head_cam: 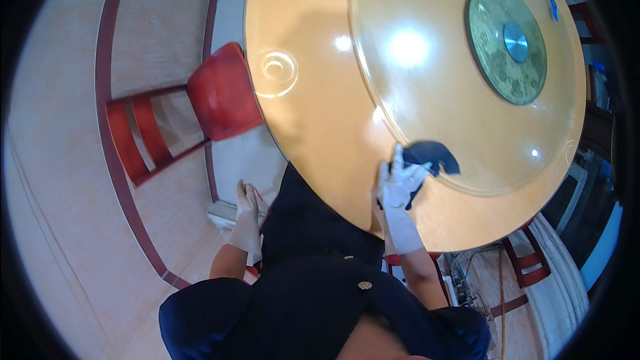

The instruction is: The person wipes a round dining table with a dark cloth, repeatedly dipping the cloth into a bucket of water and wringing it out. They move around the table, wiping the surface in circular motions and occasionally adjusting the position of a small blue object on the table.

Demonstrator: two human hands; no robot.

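My right hand (397,185), in a pale rubber glove, holds a dark cloth (432,155). It presses the cloth at the rim of a round glass turntable (425,105), with part of the cloth spread past the fingertips over the glass. Beneath the turntable is a larger round, yellowish tabletop (310,125). My left hand (247,200), gloved likewise, hangs off the table at my left side. Its fingers are extended, and nothing shows in its grasp.
A red chair (225,92) stands at the table's left side. At the turntable's middle lies a mottled green disc (525,77) with a metal hub (515,42). A small blue item (554,9) is farther right. Another red chair (532,262) stands at lower right near cables.
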